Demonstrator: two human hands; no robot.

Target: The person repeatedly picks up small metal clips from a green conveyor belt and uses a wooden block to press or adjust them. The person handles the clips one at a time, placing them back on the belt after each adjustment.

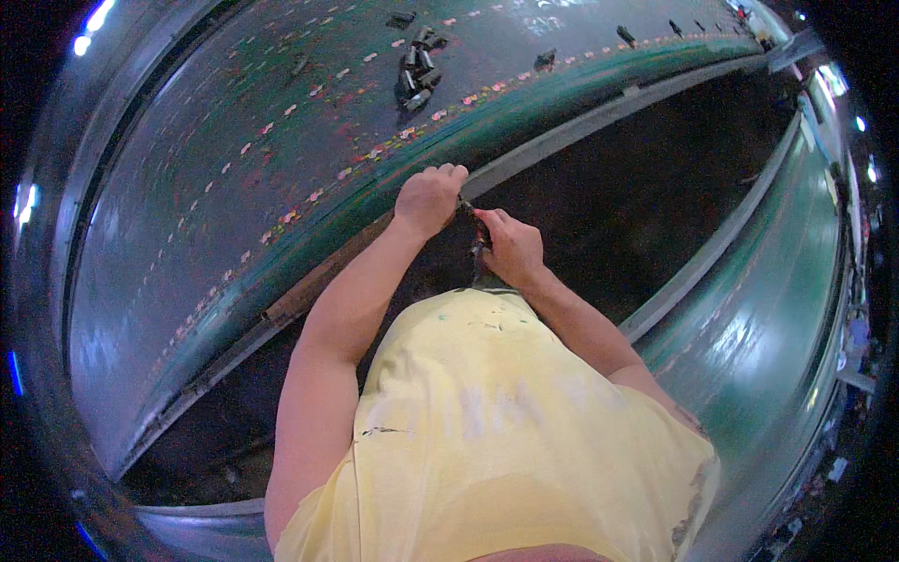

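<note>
Here, nearest you, your pale yellow cotton shirt (496,412) fills the lower view, and both forearms reach out over it toward the long green conveyor belt (281,140). Just short of the belt's near edge, your right hand (510,248) is curled closed around a small dark slender part (478,245), seemingly metal, which pokes out between fingers and thumb. Your left hand (429,199) is a loose fist touching the belt's near edge, its knuckles meeting the part's upper end; whether it truly grips that end, you cannot tell from here.

Below the belt's edge lies a dark gap (637,206). The risk, as I judge it, is that the part slips from your right hand if the two hands pull unevenly, and drops into that gap out of reach.

Farther out, on the belt's middle, sits a cluster of small grey metal pieces (419,66), well apart from your hands. Beyond the belt, scattered dark pieces (626,36) dot its far edge.
</note>
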